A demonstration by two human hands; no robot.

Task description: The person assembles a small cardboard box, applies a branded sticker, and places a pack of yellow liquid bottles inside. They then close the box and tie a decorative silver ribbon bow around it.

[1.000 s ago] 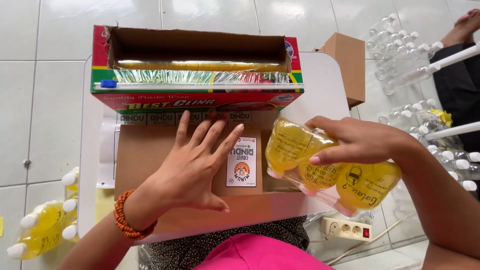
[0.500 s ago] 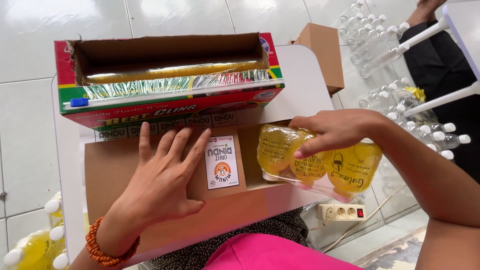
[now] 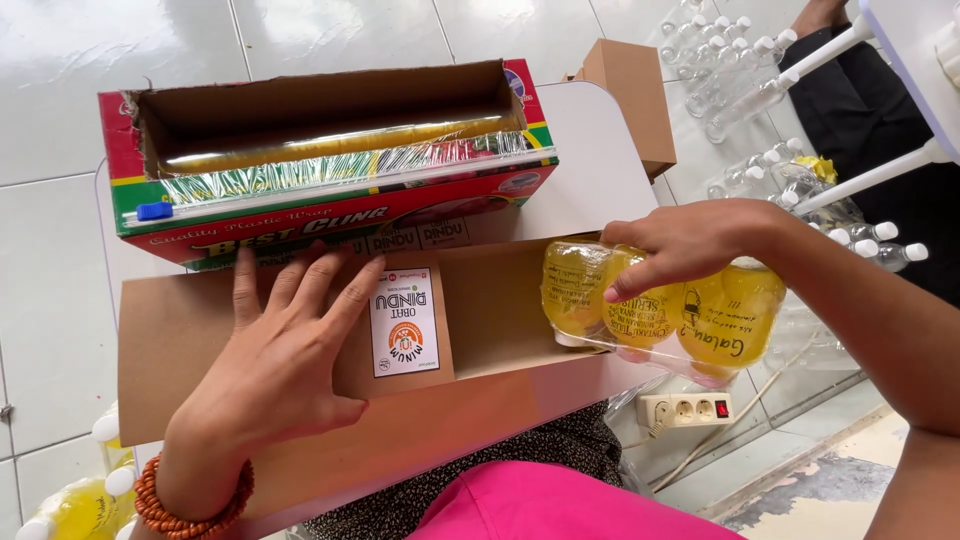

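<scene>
The left hand [image 3: 275, 375] lies open and flat, fingers spread, palm down on a brown cardboard sheet [image 3: 480, 320]. It grips nothing; it only presses the sheet. An orange bead bracelet [image 3: 190, 500] circles its wrist. Just right of its fingertips a white label [image 3: 404, 322] is stuck to the sheet. Just beyond the fingertips stands the wrap box [image 3: 330, 160], open at the top, with its roll of clear film showing inside (the box's front wall nearly meets the fingers).

The right hand [image 3: 690, 240] is closed over a bundle of yellow bottles [image 3: 650, 305] wrapped in clear film, thumb underneath and fingers curled over the top. The bundle sits at the sheet's right edge, partly overhanging the white table [image 3: 600, 150] below.

Between the two hands the sheet is bare apart from the label. The sheet's near edge reaches the person's lap, where pink cloth [image 3: 560, 505] shows. Under the right hand, on the floor, lies a power strip [image 3: 685, 408]. Beyond that hand stand a small brown carton [image 3: 630, 95] and a cluster of clear bottles [image 3: 740, 70]. More yellow bottles [image 3: 70, 500] stand on the floor left of the left wrist.
</scene>
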